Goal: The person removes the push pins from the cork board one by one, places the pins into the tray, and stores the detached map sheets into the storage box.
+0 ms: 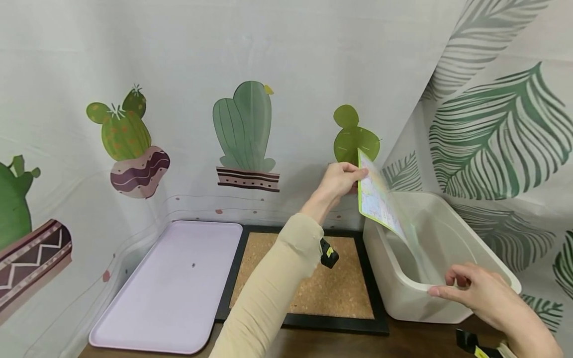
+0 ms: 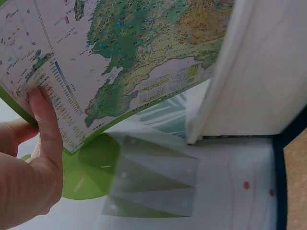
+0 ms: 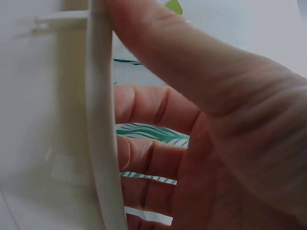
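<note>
My left hand (image 1: 341, 180) pinches a thin map sheet (image 1: 378, 196) with a bright green border. The sheet slants over the left side of a white plastic bin (image 1: 380, 278), its lower end reaching down to the bin's inside. In the left wrist view, thumb and fingers grip a corner of the printed map (image 2: 158, 43). At the bin's near right, my right hand (image 1: 485, 293) holds the rim. Its curled fingers (image 3: 148, 108) meet the rim (image 3: 100, 120) in the right wrist view, with the thumb higher up along it.
A black-framed cork board (image 1: 331, 293) lies left of the bin on a dark wooden table (image 1: 331, 344). Farther left is a pale purple tray (image 1: 165, 288). Hanging cloth (image 1: 304, 59) printed with cacti and leaves encloses the back and sides.
</note>
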A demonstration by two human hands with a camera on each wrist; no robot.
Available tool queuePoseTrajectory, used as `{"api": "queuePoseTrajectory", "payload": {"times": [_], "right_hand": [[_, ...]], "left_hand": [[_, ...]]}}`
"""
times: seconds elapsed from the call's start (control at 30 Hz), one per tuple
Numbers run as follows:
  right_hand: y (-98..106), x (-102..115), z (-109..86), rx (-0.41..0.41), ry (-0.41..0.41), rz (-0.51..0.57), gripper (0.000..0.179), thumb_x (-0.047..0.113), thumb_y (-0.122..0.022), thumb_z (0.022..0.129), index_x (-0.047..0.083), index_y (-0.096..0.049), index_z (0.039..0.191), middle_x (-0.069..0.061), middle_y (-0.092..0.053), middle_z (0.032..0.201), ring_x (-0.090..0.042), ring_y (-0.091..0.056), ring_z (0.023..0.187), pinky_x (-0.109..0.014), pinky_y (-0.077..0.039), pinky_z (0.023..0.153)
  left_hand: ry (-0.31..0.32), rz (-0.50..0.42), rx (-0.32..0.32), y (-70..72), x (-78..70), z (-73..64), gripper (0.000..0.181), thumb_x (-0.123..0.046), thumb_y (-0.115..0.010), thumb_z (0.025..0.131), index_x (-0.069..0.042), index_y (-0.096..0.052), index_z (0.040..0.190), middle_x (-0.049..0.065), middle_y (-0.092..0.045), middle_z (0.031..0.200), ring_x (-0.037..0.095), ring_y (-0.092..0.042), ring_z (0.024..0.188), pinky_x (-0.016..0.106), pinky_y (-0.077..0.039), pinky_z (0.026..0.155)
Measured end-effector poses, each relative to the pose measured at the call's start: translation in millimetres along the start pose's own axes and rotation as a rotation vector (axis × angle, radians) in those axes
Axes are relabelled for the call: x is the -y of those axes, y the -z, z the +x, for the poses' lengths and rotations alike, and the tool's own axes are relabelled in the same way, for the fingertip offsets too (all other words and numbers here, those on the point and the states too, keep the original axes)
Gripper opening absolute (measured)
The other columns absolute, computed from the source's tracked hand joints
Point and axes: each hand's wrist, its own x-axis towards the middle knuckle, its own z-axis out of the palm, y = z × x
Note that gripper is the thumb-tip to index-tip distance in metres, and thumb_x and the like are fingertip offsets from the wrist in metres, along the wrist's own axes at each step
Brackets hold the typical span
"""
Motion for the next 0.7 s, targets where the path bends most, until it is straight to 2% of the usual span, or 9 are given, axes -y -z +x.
{"api": "queuePoseTrajectory", "payload": {"times": [0.27,0.53,0.7], "right_hand": [[2,0,1.2,0.024,-0.012,0.002,0.036,0.051,-0.075,0.081,0.025,-0.051,0.075,0.004,-0.04,0.074,-0.008,-0.034,0.064,-0.027,-0.024,0.057],[0,0,-0.2,-0.011,-0.004,0.016,0.036,0.05,-0.077,0.079,0.027,-0.05,0.073,0.005,-0.041,0.074,-0.006,-0.035,0.065,-0.027,-0.025,0.057],[-1,0,0.2,-0.017,0.004,0.015,0.037,0.048,-0.078,0.079,0.026,-0.05,0.073,0.004,-0.04,0.073,-0.006,-0.035,0.064,-0.026,-0.026,0.057]], "left_hand": [[0.027,-0.021,0.0,-1.3,26.2,-1.5,0.014,-0.018,-0.07,0.092,-0.008,-0.068,0.083,0.003,-0.066,0.079,0.015,-0.063,0.067,0.031,-0.056,0.069],[0.039,-0.101,0.024,1.1,51.1,-4.1,0.014,-0.017,-0.07,0.093,-0.007,-0.067,0.084,0.005,-0.067,0.079,0.014,-0.063,0.064,0.036,-0.057,0.075],[0.052,-0.113,0.031,2.9,62.4,-5.7,0.014,-0.02,-0.07,0.093,-0.007,-0.067,0.086,0.006,-0.066,0.079,0.014,-0.061,0.063,0.039,-0.056,0.078]]}}
